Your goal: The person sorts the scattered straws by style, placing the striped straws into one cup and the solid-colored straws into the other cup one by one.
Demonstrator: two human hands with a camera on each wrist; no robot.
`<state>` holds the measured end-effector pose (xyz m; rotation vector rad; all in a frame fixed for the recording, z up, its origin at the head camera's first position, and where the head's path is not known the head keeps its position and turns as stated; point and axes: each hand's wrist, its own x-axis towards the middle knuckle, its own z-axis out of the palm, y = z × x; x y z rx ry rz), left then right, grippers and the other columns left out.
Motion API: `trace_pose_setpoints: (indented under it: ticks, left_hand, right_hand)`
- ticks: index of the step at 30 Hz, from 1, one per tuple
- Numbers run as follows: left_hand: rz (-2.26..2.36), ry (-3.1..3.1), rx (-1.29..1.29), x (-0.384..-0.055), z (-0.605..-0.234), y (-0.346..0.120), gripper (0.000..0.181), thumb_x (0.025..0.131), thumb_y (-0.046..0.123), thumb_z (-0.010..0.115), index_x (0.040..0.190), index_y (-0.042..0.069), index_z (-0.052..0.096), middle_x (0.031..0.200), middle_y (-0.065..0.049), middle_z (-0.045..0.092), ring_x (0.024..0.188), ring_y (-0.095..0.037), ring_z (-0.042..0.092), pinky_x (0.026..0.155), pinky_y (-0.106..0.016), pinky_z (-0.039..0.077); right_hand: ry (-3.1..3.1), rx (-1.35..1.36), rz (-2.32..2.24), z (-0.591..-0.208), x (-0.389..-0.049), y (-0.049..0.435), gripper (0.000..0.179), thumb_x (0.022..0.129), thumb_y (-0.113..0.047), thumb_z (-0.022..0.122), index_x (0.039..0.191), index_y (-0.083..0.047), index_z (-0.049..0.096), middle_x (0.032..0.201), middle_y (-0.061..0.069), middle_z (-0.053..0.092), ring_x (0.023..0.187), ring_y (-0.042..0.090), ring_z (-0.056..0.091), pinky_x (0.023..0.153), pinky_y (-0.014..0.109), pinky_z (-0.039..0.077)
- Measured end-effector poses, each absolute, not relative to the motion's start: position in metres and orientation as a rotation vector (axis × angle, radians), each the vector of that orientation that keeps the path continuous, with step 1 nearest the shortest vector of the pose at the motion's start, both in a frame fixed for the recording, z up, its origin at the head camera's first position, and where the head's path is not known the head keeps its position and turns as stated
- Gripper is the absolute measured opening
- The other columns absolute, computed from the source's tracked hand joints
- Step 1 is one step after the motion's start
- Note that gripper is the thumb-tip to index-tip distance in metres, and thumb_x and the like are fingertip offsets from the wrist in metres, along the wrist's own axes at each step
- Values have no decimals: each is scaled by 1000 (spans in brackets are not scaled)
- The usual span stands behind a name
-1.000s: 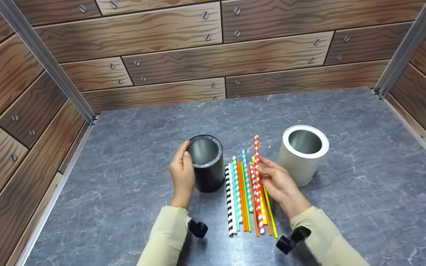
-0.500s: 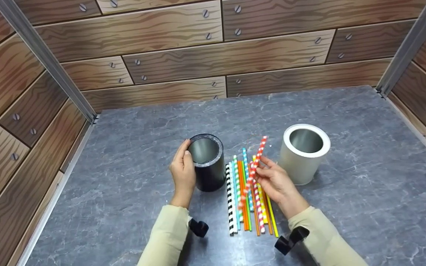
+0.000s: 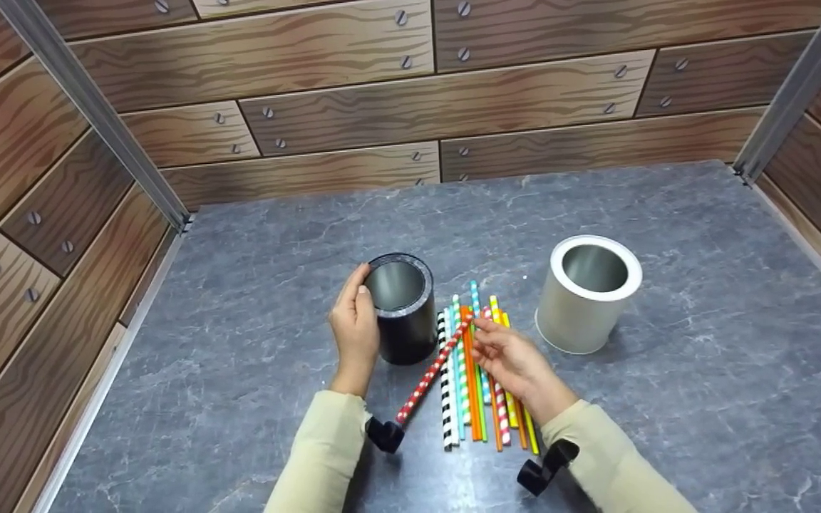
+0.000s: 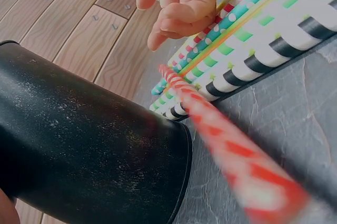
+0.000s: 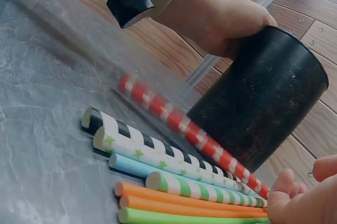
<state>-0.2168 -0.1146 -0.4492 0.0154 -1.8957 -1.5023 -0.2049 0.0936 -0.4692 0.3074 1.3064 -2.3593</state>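
Note:
My left hand (image 3: pixel 355 328) grips the side of an upright black cylindrical container (image 3: pixel 410 335), its fingers reaching up to the rim. Slanting between that container and a row of colourful straws (image 3: pixel 463 399) is a red straw with white spots (image 3: pixel 428 381). Its upper end overlaps the row, while its near end comes close to the left wrist. My right hand (image 3: pixel 517 360) hovers over the row with fingers loosely bent. In the left wrist view, a gap shows between those fingertips and the end of the red straw (image 4: pixel 221 140).
To the right stands a white cylindrical container (image 3: pixel 581 320) with a thick white rim. The straws lie side by side on a grey marbled table (image 3: pixel 703 342). Wood-patterned walls (image 3: pixel 339 121) enclose the table at the back and sides.
My right hand has moved left and swung the red straw from nearly upright over the row to a slant beside the black container, then let go. My left hand keeps its grip.

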Motion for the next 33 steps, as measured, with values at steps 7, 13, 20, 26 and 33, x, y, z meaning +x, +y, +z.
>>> trace_pose_setpoints:
  ticks: [7, 13, 20, 26, 33]
  left_hand:
    - [-1501, -1896, 16, -217, -449, -115, 32, 90, -1, 43, 116, -6, 61, 121, -21, 59, 118, -30, 53, 102, -34, 39]
    - [-1499, -1908, 15, -218, -449, -114, 32, 91, -1, 43, 117, -5, 61, 122, -21, 59, 119, -28, 53, 102, -34, 39]
    - [-1510, -1881, 9, -218, -450, -115, 31, 90, -3, 44, 116, -7, 60, 120, -22, 59, 118, -30, 53, 102, -34, 39]
    - [-1499, -1891, 15, -217, -449, -114, 32, 91, -1, 43, 117, -5, 61, 121, -21, 59, 118, -29, 53, 103, -33, 39]
    - [-1502, -1890, 23, -217, -450, -114, 32, 91, -2, 43, 117, -5, 60, 121, -20, 60, 118, -29, 53, 102, -33, 39]
  right_hand:
    - [1321, 295, -2397, -467, -207, 99, 46, 90, 5, 43, 134, 12, 30, 89, 5, 52, 75, 11, 50, 74, 21, 45]
    - [1577, 219, -2336, -464, -210, 112, 43, 90, 4, 45, 130, 15, 34, 80, 0, 55, 70, 8, 53, 71, 20, 47]
    - [1914, 177, -2086, -471, -215, 123, 50, 86, 1, 50, 131, 16, 34, 96, 9, 54, 75, 8, 51, 70, 20, 45]
    - [2132, 204, -1951, -476, -214, 123, 46, 82, 1, 56, 124, 16, 43, 88, 5, 51, 73, 8, 48, 65, 18, 44]
    - [2389, 170, -1756, -478, -215, 118, 43, 79, -1, 62, 117, 14, 51, 88, 10, 53, 77, 15, 49, 66, 23, 43]
